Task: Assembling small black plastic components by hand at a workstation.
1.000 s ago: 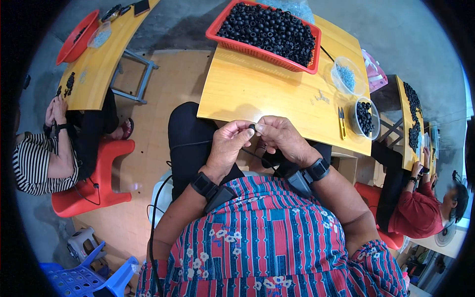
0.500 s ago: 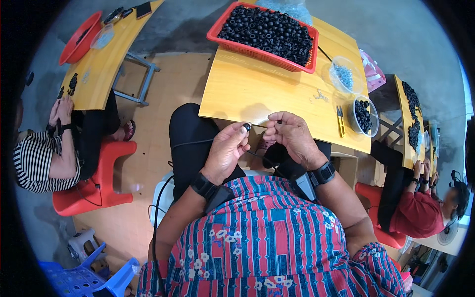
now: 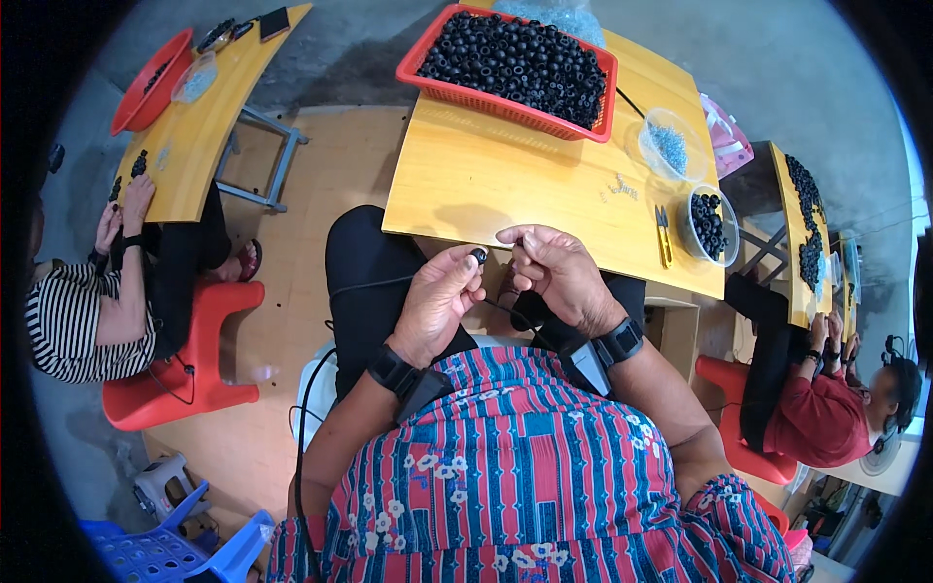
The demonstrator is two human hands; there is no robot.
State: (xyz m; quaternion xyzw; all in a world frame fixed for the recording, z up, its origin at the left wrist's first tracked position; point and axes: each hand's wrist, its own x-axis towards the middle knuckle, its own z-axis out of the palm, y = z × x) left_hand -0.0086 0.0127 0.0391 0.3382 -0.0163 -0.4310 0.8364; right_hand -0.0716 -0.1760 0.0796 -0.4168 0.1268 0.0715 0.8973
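Observation:
In front of the near table edge, my left hand (image 3: 439, 303) pinches a small black ring-shaped part (image 3: 478, 256) between thumb and forefinger. Close beside it on the right, my right hand (image 3: 564, 270) is closed, thumb against the fingers. A dark bit shows at its fingertips, too small to name. A gap separates the two hands. Black cables run by both wrists, and each wrist wears a black strap with a box-like device.
A red basket (image 3: 604, 124) of black ring parts stands on the table (image 3: 457, 189). To the right are a tub of small clear pieces (image 3: 669, 149), a tub of black parts (image 3: 708, 228), yellow-handled snips (image 3: 665, 238) and a few loose bits (image 3: 620, 188). Two people sit at side tables.
The thin rod seen between my hands half a second ago no longer shows there. My right hand has shifted slightly left and turned; the left still pinches the ring part.

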